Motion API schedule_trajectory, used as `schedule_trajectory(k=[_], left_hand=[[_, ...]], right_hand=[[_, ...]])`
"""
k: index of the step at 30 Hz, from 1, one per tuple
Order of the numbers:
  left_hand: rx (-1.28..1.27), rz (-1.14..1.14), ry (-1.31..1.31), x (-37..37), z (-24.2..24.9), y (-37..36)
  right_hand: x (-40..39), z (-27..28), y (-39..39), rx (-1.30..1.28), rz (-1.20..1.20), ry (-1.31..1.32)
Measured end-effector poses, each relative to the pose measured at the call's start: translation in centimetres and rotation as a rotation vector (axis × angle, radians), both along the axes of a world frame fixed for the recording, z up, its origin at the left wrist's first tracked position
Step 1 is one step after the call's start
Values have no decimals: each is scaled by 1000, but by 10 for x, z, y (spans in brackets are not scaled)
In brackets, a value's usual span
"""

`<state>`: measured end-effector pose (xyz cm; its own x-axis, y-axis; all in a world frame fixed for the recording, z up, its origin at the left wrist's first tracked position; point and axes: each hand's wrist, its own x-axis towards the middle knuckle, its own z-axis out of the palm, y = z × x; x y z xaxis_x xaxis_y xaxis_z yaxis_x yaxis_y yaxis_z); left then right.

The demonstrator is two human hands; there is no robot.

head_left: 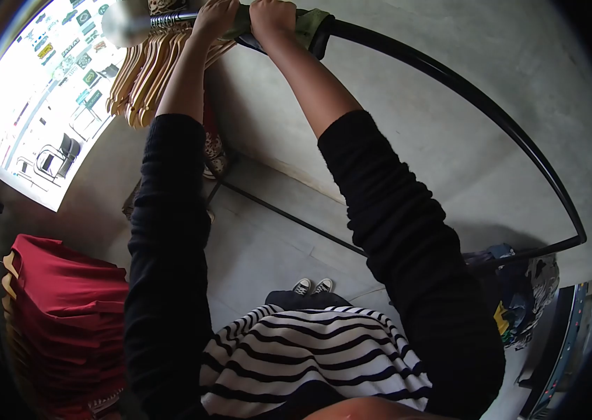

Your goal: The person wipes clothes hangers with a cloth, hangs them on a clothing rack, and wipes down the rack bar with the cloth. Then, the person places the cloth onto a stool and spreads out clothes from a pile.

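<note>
Both my arms reach up to a black clothes rail (408,47) at the top of the view. My right hand (273,19) is closed over the rail, on a green cloth (308,29) with a dark edge that lies over the bar. Just left of it, my left hand (216,18) is closed too, with a bit of the same green cloth showing between the two hands. The fingertips are partly hidden at the frame's edge. Wooden hangers (149,73) hang bunched on the rail beside my left hand.
Red garments (72,280) hang on another rack at lower left. Dark folded or hanging clothes (513,297) are at the right, below the rail's bend. A lower rack bar (289,218) crosses above the grey floor. A bright window (40,91) shows chairs outside.
</note>
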<state>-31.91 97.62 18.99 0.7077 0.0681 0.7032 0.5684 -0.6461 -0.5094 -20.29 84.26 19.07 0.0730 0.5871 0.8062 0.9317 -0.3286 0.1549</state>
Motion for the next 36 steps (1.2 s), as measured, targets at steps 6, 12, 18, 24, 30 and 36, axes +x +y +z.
schedule_trajectory(k=[6, 12, 18, 24, 30, 36], left_hand=[[110, -149, -225, 13, 5, -66], [44, -130, -261, 51, 4, -118], [-77, -166, -482, 130, -3, -207], [-218, -349, -502, 216, 5, -329], [-159, -421, -490, 310, 10, -454], [-303, -504, -380, 381, 16, -556]], right_hand=[[2, 12, -40, -17, 74, -2], [36, 13, -84, 30, 88, -22], [99, 6, -173, 90, 9, -67], [184, 8, -299, 42, -123, -110], [267, 14, -430, 66, -214, -129], [334, 16, -530, 59, -366, -113]])
